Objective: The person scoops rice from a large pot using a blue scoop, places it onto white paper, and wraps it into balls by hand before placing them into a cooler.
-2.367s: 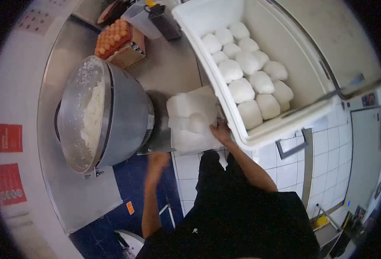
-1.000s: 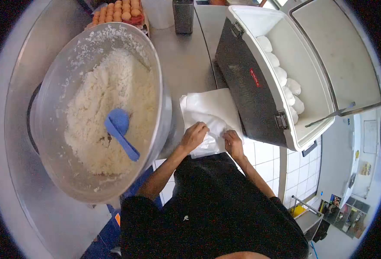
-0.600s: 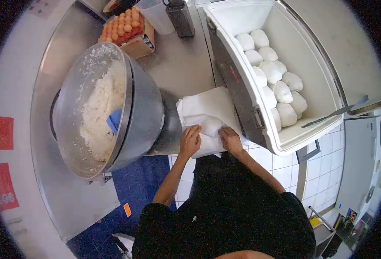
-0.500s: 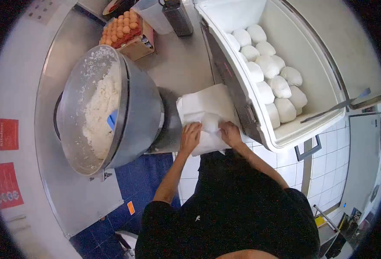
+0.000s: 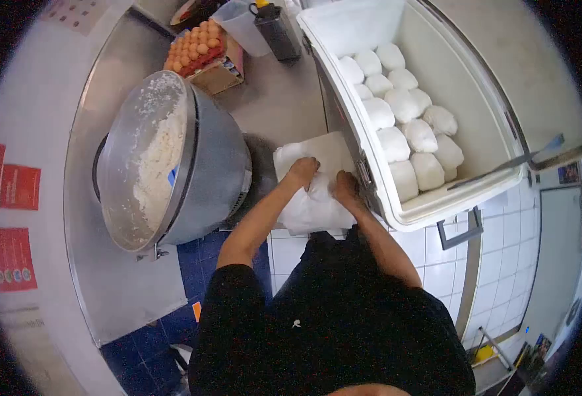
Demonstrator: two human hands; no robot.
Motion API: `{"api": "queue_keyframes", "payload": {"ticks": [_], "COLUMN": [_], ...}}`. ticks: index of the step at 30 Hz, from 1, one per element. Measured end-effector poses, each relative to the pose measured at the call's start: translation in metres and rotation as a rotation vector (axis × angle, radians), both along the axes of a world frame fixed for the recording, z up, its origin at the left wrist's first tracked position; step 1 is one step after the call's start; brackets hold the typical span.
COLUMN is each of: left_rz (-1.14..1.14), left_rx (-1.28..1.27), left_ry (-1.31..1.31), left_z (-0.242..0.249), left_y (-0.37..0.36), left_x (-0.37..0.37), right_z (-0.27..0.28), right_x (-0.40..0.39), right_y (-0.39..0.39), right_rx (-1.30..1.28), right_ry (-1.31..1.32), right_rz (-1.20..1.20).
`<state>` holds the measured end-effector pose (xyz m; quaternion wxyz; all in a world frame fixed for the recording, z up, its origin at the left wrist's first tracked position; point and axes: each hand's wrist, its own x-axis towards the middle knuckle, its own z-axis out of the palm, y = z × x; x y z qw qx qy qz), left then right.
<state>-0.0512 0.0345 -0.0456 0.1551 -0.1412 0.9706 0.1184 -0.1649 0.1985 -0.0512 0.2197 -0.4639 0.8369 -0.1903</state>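
A stack of thin white sheets (image 5: 317, 214), paper, plastic or cloth, lies at the counter's edge in front of me. My left hand (image 5: 304, 171) is closed on part of a sheet, its fingers bent down over it. Just to its right, my right hand (image 5: 346, 188) pinches the sheet from the other side. Between them the material is gathered; a white rounded lump under it is mostly hidden by my fingers. Right of the stack stands a large open cool box (image 5: 396, 211) holding several white rounded bundles (image 5: 428, 170).
A big grey mixing bowl (image 5: 212, 171) of crumbly white mixture (image 5: 156, 171) stands left, with a blue tool (image 5: 171, 175) inside. Brown eggs (image 5: 195, 49) on a box, a clear jug (image 5: 241, 26) and a black container (image 5: 279, 33) sit behind.
My left hand has moved up and right over the sheet, and the right hand slightly up and left. The lump that showed between them is now largely covered. The view has shifted slightly.
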Motion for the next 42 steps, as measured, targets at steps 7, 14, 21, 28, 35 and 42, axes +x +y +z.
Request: {"api": "queue_keyframes", "payload": {"ticks": [7,14,21,28,35,42], "left_rz": [0.126,0.563,0.575,1.195,0.933,0.458], "left_rx": [0.054,0.227,0.383,1.391,1.297,1.806], "left_ry": [0.135,0.779,1.011,0.970,1.325,1.485], "left_z": [0.012,0.002,-0.006,0.018,0.153,0.272], "left_y": [0.022,0.103,0.106,0.097,0.104,0.159], "left_x": [0.035,0.090,0.085,0.080,0.090,0.084], "right_z": [0.007,0.018,0.014,0.006,0.174,0.302], "right_x": [0.030,0.099,0.108,0.094,0.157,0.122], "right_y": [0.012,0.038,-0.012,-0.013,-0.023,0.023], "right_rx": [-0.027,-0.443,-0.319,-0.490,-0.888,-1.261], "right_ry": [-0.062,0.226,-0.039,-0.554,-0.596,-0.420], "right_rz": [-0.110,-0.121,-0.531,-0.556,-0.434,-0.290]}}
